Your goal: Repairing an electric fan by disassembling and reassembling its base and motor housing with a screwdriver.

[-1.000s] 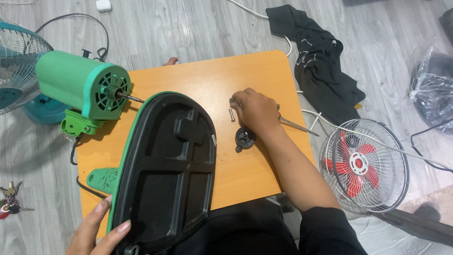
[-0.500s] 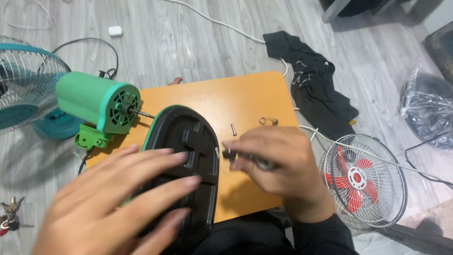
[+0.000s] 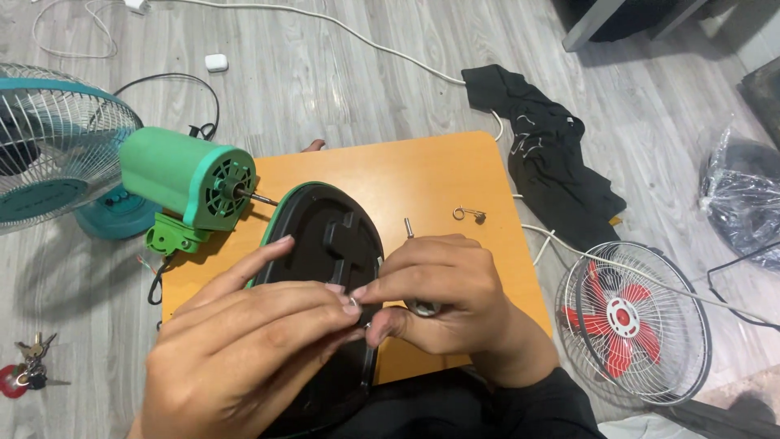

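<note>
My right hand (image 3: 443,297) is curled around a small dark metal part (image 3: 422,307), held just above the table's near edge. My left hand (image 3: 244,354) reaches across from the left. Its fingertips pinch a tiny silvery piece (image 3: 363,323) right against my right thumb. Both hands hover over a black oval fan base (image 3: 325,236) with a green rim, lying underside up on the orange table (image 3: 422,175). A green fan motor (image 3: 183,179) with its shaft pointing right rests at the table's left corner. A loose bolt (image 3: 409,228) and a small wire clip (image 3: 470,214) lie beyond my right hand.
A teal fan (image 3: 49,154) stands on the floor at left, with keys (image 3: 24,372) below it. At right lie a wire grille with red blades (image 3: 634,321), a black cloth (image 3: 556,167), a plastic bag (image 3: 747,211) and a white cable (image 3: 366,36).
My right hand lifted the dark part off the table and drew it toward me. My left hand came up from the base's near edge to meet it.
</note>
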